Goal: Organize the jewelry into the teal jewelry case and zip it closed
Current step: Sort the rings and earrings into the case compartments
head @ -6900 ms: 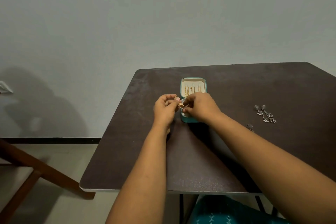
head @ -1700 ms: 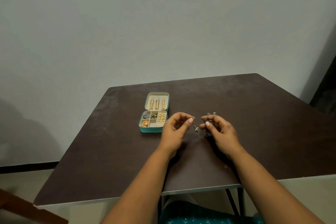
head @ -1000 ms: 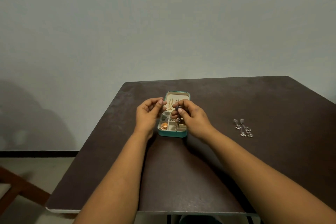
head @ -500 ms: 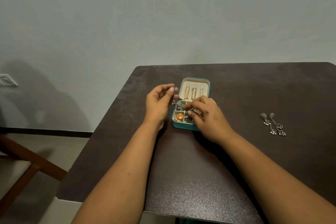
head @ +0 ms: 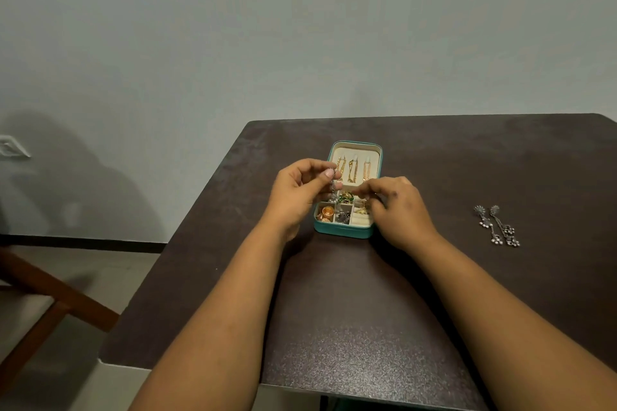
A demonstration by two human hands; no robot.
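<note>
With my left hand [head: 297, 192] pinching a silver earring [head: 333, 190] over the case [head: 344, 231] and right hand's [head: 397, 210] fingers curled at its 3 o'clock compartments, I fear it snagging or dropping onto the tabletop [head: 350, 310].

Half a second ago our right hand [head: 397, 210] lay pressed down over the small compartments of the open teal jewelry case [head: 344, 231]; now we see it lifted and drawn to the case's right side, fingers curled, so the green piece and the gold pieces inside show. Our left hand [head: 297, 192] has come inward to the case's left edge, and the small silver dangling earring [head: 333, 192] it pinches now hangs over the case's left compartments instead of beside it.
</note>
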